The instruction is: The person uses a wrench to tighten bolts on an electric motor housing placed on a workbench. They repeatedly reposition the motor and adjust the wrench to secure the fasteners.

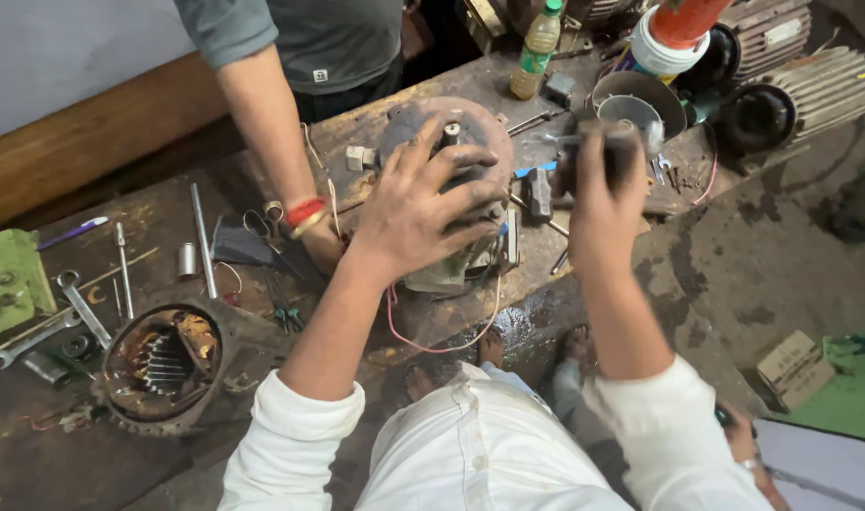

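We find the motor end cover (451, 142), a round rusty-brown casting with a short shaft stub at its centre, near the middle of the wooden workbench (167, 473), slightly toward 12 o'clock. Our left hand (415, 210) lies spread over its top face, fingers splayed and pressing down on the rim; it grips nothing else. Beneath the cover sits the motor body, and a pink wire (442, 346) loops out from it toward 6 o'clock.

At 3 o'clock from the cover, our right hand (598, 203) is raised and clenched around a dark tool handle (614, 151); motion blur hides the tool's head, so we cannot tell its kind.

At 9 o'clock from the cover, another person's hand (321, 244), wearing a red wristband, rests on the bench beside scissors (257, 225). Further toward 8 o'clock lie a steel rod (203, 237), a ring spanner (80, 305) and an open stator housing (163, 364) with copper windings visible inside.

At 12 o'clock stands a plastic bottle (537, 47) with a green cap. At 2 o'clock we see a grey round tin (641, 99) and a finned motor housing (816, 90).
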### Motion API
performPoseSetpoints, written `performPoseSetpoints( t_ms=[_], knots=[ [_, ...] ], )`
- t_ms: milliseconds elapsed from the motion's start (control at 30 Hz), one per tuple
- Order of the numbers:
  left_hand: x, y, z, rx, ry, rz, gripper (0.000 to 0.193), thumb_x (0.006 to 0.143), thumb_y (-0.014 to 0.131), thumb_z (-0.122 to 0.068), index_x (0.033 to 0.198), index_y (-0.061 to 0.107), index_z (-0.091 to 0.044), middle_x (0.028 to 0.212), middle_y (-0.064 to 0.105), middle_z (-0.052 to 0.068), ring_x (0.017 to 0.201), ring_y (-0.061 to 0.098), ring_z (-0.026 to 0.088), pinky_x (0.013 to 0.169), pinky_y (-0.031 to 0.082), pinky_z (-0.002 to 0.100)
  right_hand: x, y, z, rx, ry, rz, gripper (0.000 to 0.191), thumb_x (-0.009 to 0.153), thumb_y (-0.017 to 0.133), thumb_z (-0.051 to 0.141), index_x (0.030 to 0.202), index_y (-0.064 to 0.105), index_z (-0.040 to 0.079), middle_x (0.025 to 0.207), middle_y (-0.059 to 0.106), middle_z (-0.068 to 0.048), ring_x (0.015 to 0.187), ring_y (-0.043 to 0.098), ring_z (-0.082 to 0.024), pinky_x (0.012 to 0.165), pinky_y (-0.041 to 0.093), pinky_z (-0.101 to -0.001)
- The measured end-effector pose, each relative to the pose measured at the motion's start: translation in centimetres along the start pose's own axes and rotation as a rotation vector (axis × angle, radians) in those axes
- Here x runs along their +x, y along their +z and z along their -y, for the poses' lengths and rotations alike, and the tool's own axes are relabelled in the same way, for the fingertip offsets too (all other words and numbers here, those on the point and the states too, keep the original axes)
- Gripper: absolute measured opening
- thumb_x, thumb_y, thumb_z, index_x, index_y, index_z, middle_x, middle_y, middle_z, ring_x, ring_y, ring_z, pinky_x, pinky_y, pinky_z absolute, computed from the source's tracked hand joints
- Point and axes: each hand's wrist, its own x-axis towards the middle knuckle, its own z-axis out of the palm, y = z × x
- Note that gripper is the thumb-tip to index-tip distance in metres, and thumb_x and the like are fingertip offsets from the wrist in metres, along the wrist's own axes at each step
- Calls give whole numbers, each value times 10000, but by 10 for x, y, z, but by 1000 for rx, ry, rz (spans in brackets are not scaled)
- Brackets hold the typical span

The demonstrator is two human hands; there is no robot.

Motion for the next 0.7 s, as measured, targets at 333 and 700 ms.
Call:
performPoseSetpoints(
  t_ms=[333, 700],
  knots=[
    [2, -6, -1, -28, 11, 36, 377, 774, 877, -347, 1123, 750, -283, 1388, 550, -6, 1458, 387, 436, 1066, 430, 622, -108, 18, -1, -633, -709, 185, 294, 913, 727, -75, 1162, 606, 26, 1089, 707, -170, 931, 718, -315, 804, 570, -364],
    [4, -8, -3, -54, 15, 42, 327, 775, 894, -316, 1079, 772, -313, 1379, 563, -19, 1456, 386, 439, 1074, 430, 629, -100, 33, 17, -909, -854, 281, 283, 839, 744, 37, 1121, 718, 29, 944, 717, -123, 846, 710, -274, 709, 531, -380]
  ],
)
